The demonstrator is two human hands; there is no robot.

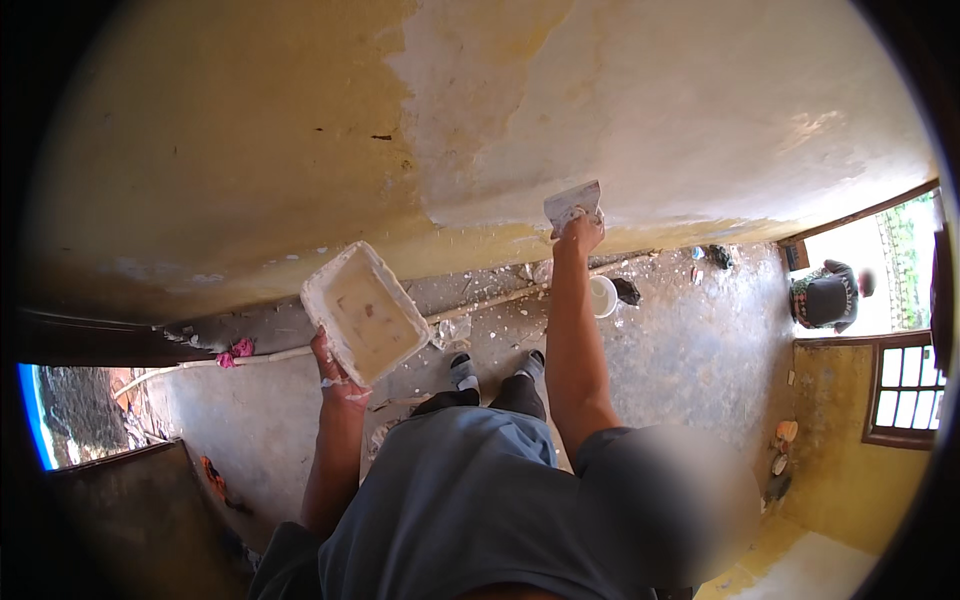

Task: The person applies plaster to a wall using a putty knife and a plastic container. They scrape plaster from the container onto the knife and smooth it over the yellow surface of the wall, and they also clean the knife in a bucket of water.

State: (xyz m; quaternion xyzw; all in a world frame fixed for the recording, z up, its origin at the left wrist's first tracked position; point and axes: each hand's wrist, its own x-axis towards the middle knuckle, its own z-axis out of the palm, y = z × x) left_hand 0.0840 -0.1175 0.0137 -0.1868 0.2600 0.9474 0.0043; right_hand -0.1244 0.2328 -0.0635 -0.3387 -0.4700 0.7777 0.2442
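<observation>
My left hand [338,368] grips the near left side of a rectangular plastic tub [312,290], whose rim is crusted with pale putty. Wet cream-coloured putty [368,312] lies inside it. Held out to the right, my right hand [580,232] is closed round a wide flat putty knife [574,196] with a smeared blade. The blade is up against or very close to the wall [640,110]; actual contact is hard to tell. Pale filler covers the wall's right part, while the left part shows yellow, stained paint.
A long wooden pole [490,303] lies on the spattered floor along the wall's foot. Beside it stand a white bucket [602,296] and a dark bag [627,291]. A pink cloth [237,352] lies at left. Another person [828,298] is in the doorway at right, near a barred window [908,390].
</observation>
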